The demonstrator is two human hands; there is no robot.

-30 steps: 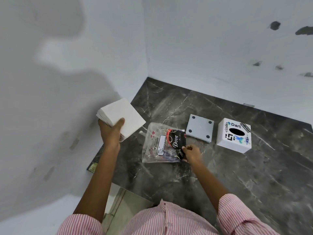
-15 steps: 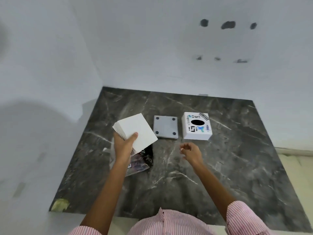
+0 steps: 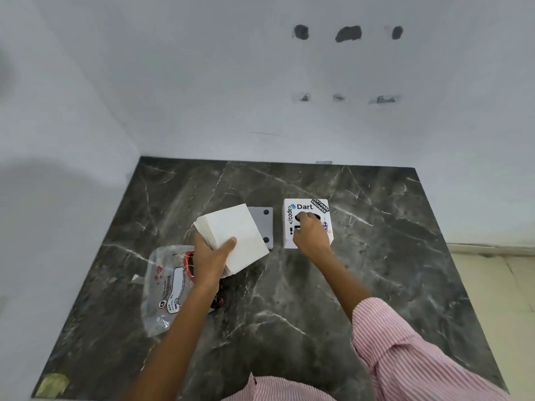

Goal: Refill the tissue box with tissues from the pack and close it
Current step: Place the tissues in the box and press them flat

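My right hand (image 3: 311,234) has left the emptied pack (image 3: 170,287) and now closes over the tissue box (image 3: 307,222) on the bench (image 3: 289,299), while my left hand (image 3: 210,257) still clamps the tissue stack (image 3: 234,235), ready for loading.

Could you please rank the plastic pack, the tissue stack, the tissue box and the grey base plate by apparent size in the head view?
1. plastic pack
2. tissue stack
3. tissue box, partly covered
4. grey base plate, mostly hidden, so unsure

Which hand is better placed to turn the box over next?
Right. The right hand already rests on the white stickered tissue box, while the left hand has its grip full with the white tissue stack.
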